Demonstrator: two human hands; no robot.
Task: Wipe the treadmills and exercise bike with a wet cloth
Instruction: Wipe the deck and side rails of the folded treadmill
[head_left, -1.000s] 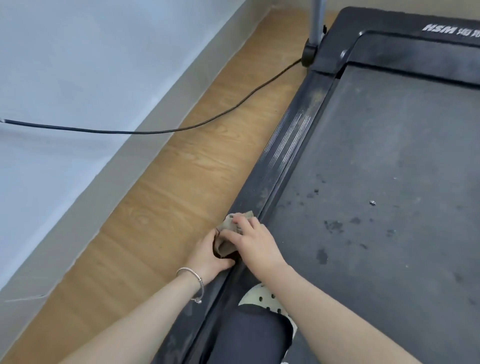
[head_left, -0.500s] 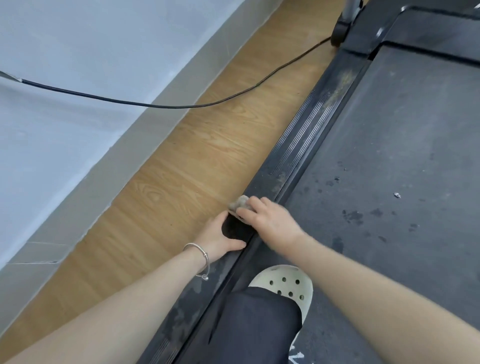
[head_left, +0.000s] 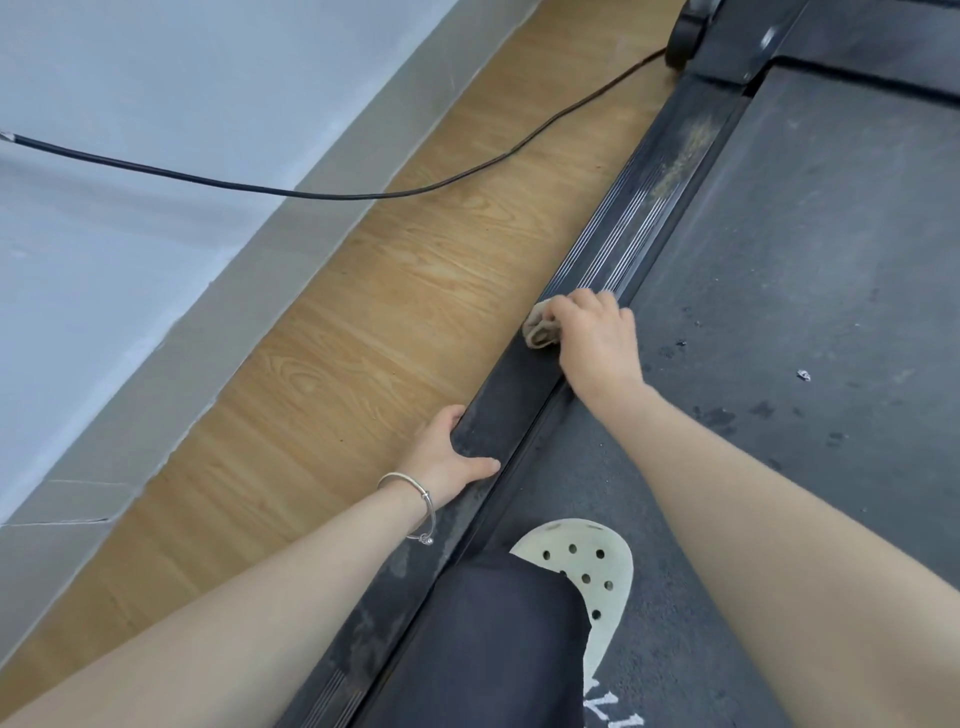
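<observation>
The right hand (head_left: 597, 343) has slid the cloth (head_left: 540, 328) further up the side rail (head_left: 613, 260) than it was a moment ago, and the two hands, which were close together, are now apart.

Closest to the person is a dark knee and a pale shoe with holes (head_left: 582, 566), sitting on the treadmill belt (head_left: 805, 260), just beside the rail. A little further up the rail is the left hand (head_left: 447, 452). It wears a thin silver bracelet (head_left: 415, 512). Its thumb lies on top of the rail and its fingers curl over the rail's outer edge, so it grips the rail and holds no cloth.

Further up the rail is the right hand. Its fingers are bent over the small bunched cloth and press it down on the rail, right where the shiny grooves begin.

The rail between the two hands looks dark and mostly plain, so I think that part has been wiped. Beyond the cloth the grooved part is not done, and near the far end of the rail there is a dusty brown patch (head_left: 683, 156). The belt beside the rail has dark spots and a tiny white crumb (head_left: 803, 374) on it. So I think the job is only just started. No exercise bike can be seen here.

On the other side of the rail is the wooden floor (head_left: 363, 338), with a black cable (head_left: 311, 193) running over it.
</observation>
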